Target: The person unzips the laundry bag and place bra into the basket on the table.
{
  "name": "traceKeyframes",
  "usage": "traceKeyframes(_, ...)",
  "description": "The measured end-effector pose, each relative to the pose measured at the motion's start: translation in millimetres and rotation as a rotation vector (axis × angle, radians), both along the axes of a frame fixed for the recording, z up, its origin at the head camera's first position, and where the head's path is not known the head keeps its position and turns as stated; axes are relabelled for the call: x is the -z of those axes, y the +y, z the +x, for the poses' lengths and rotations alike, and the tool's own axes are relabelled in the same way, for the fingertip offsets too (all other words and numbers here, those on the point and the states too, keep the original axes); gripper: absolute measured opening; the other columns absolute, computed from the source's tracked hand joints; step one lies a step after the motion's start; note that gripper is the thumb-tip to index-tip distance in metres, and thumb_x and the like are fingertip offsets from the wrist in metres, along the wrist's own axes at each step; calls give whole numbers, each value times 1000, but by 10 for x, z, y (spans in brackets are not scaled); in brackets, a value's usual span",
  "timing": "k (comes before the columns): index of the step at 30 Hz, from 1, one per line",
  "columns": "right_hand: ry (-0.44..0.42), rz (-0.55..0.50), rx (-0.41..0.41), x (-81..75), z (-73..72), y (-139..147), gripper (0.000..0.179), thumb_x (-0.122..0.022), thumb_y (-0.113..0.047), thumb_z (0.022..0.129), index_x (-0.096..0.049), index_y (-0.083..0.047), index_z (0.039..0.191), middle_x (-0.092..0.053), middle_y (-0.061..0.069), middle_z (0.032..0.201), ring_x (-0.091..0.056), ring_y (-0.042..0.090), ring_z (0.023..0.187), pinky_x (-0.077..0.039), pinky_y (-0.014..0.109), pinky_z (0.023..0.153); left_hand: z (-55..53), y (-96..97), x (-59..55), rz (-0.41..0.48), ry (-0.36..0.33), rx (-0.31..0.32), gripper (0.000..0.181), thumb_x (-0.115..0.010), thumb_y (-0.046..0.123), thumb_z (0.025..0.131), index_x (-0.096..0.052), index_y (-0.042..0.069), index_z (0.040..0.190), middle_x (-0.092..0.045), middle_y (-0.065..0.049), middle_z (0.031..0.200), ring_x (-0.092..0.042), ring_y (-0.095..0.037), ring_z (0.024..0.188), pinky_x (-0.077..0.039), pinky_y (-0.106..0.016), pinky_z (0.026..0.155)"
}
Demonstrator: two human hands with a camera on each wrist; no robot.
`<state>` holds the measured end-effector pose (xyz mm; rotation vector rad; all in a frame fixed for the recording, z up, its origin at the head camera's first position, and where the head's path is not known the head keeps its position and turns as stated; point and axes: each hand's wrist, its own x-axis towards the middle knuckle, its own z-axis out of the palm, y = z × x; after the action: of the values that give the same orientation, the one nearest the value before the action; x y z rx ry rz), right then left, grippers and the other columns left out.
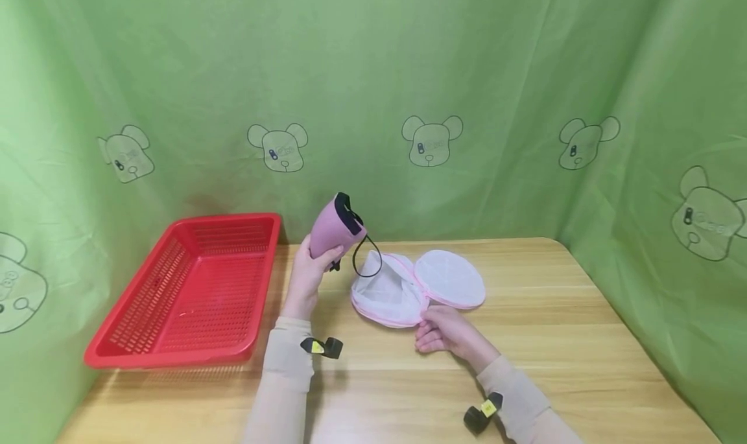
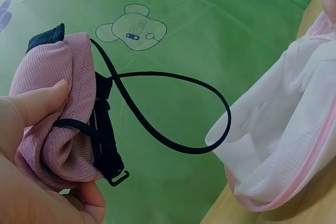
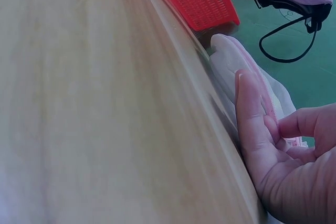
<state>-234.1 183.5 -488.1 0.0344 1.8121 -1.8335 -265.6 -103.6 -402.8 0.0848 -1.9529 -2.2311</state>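
Note:
My left hand (image 1: 306, 272) grips a folded pink-purple bra (image 1: 332, 227) with black trim, raised above the table. In the left wrist view, a thin black strap hangs in a loop from the bra (image 2: 58, 87), and a small hook shows at its lower edge. A round white mesh laundry bag (image 1: 379, 308) with pink edging lies to the right, its lid (image 1: 449, 279) folded back and its mouth open. My right hand (image 1: 446, 332) pinches the bag's pink edge near the lid's hinge. The strap loop hangs over the bag's left side in the head view.
A red plastic basket (image 1: 257, 321) with perforated walls stands at the left of the wooden table (image 1: 554, 360). Green curtains (image 1: 362, 55) with bear-head drawings hang behind the table and on both sides.

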Motion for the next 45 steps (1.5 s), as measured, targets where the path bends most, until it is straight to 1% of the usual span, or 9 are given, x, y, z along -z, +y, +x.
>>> traceKeyframes(4, 1, -4, -5, -1, 4, 1, 20, -41, -15, 101, -49, 2, 94, -65, 5, 70, -70, 17, 62, -62, 32, 64, 29, 2, -28, 3, 10, -2, 50, -73, 11, 84, -54, 11, 131, -59, -5, 116, -55, -13, 95, -45, -28, 82)
traceKeyframes(9, -3, -5, -4, -1, -1, 2, 19, -41, -15, 101, -49, 2, 94, -65, 5, 71, -70, 17, 62, -62, 32, 64, 65, -6, -79, 3, 13, -3, 52, -73, 12, 84, -53, 12, 132, -58, -5, 118, -54, -15, 98, -45, -29, 84)
traceKeyframes(12, -6, -1, 2, 0, -10, 7, 19, -42, -15, 100, -49, 1, 94, -65, 5, 70, -70, 17, 62, -62, 32, 63, 82, -24, -111, -15, 21, -15, 51, -73, 12, 84, -53, 11, 131, -58, -5, 119, -53, -14, 99, -45, -29, 84)
traceKeyframes(17, -6, 2, 6, -1, -16, 20, 20, -42, -16, 100, -50, 2, 94, -65, 5, 70, -70, 18, 62, -62, 33, 64, 101, -71, -144, -35, 38, -50, 45, -73, 11, 84, -55, 9, 125, -57, -2, 111, -51, -14, 96, -44, -27, 79)
traceKeyframes(20, -6, 1, 0, -1, -12, 26, 20, -42, -16, 100, -50, 2, 94, -65, 5, 71, -70, 18, 62, -62, 33, 65, 126, -104, -169, -38, 44, -65, 44, -73, 9, 84, -55, 9, 124, -57, 0, 108, -51, -14, 95, -44, -26, 77)
traceKeyframes(24, -7, -5, -5, 0, -6, 31, 20, -42, -16, 100, -49, 2, 95, -66, 5, 71, -71, 18, 63, -62, 33, 65, 150, -149, -202, -44, 47, -66, 46, -72, 10, 85, -54, 10, 127, -57, 0, 110, -51, -13, 95, -44, -25, 78)
traceKeyframes(35, -8, -9, 1, -8, -1, 24, 20, -42, -16, 101, -49, 2, 95, -66, 6, 71, -71, 18, 62, -62, 33, 64, 180, -310, -247, -83, 66, -106, 45, -73, 13, 85, -54, 10, 126, -56, 3, 105, -52, -10, 91, -44, -23, 74)
traceKeyframes(40, -6, -2, 0, -11, -2, 13, 20, -42, -16, 101, -49, 1, 95, -66, 6, 71, -70, 18, 62, -62, 33, 65, 201, -395, -283, -101, 69, -119, 46, -73, 13, 85, -53, 10, 126, -55, 2, 107, -52, -11, 93, -45, -23, 74)
traceKeyframes(45, -12, -4, -2, -2, -11, -2, 19, -42, -16, 100, -49, 1, 95, -65, 5, 71, -70, 17, 62, -62, 32, 64, 224, -481, -316, -90, 76, -125, 47, -73, 14, 86, -52, 11, 127, -56, 1, 110, -52, -12, 96, -47, -23, 77)
